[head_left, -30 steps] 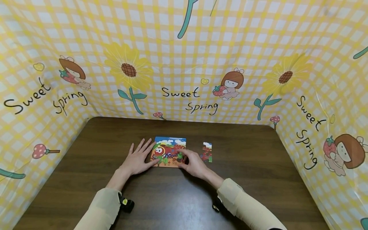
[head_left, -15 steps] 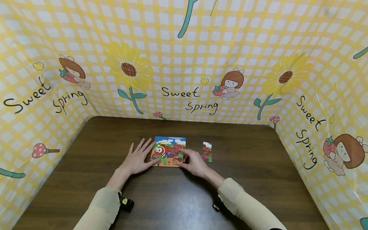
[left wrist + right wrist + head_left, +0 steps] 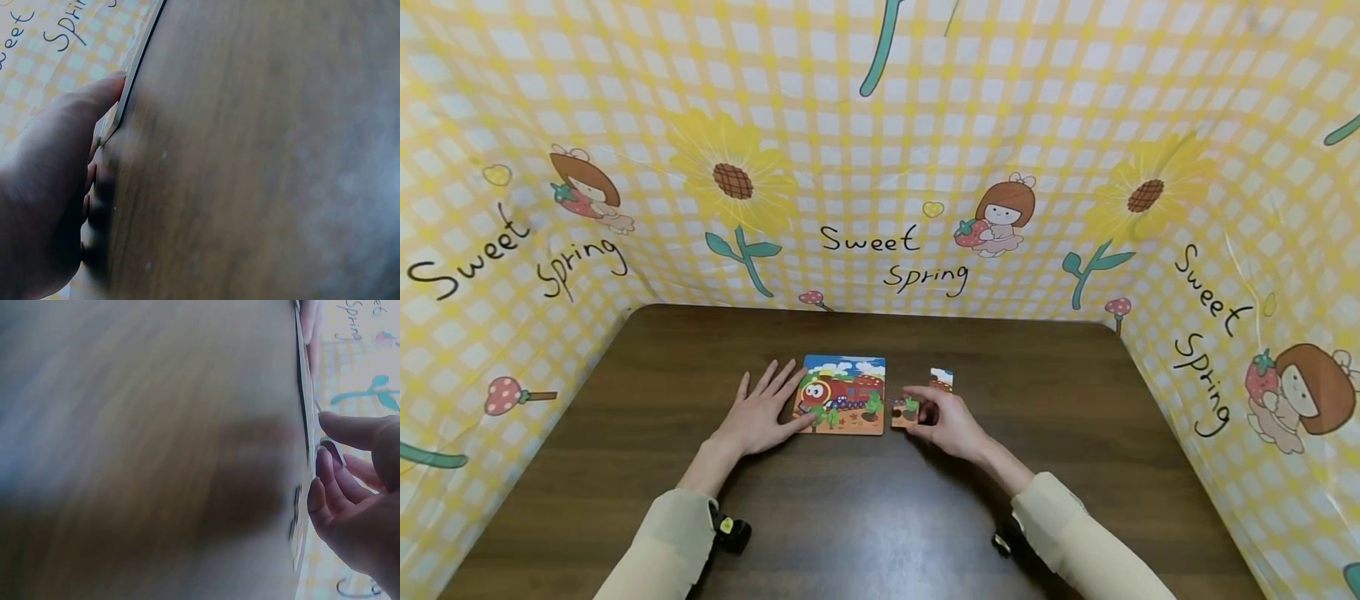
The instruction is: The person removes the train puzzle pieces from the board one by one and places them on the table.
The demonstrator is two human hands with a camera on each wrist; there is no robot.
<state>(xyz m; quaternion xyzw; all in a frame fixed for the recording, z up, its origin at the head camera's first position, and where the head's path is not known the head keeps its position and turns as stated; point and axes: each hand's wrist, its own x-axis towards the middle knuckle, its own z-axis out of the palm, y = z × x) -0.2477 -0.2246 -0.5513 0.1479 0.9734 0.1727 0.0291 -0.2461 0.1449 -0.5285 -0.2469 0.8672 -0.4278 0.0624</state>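
In the head view, a picture puzzle (image 3: 850,392) with a red cartoon train lies flat on the table. My left hand (image 3: 760,421) rests at its left side, fingers spread, thumb over its lower left corner. The left wrist view shows that thumb on the edge of the puzzle board (image 3: 134,81). Just right of the puzzle, my right hand (image 3: 951,423) pinches a puzzle piece (image 3: 902,414) with green leaves and orange ground. In the right wrist view, this hand's thumb and fingers are drawn together around a thin piece.
Beyond my right hand lie loose pieces (image 3: 942,379) with sky and red print, partly hidden by the hand. The brown wooden table (image 3: 850,517) is enclosed on three sides by a yellow checked cloth (image 3: 865,167).
My right hand has moved right from the puzzle's right edge, with the puzzle piece now showing in its fingers. It now covers part of the loose pieces. The left hand has stayed still.
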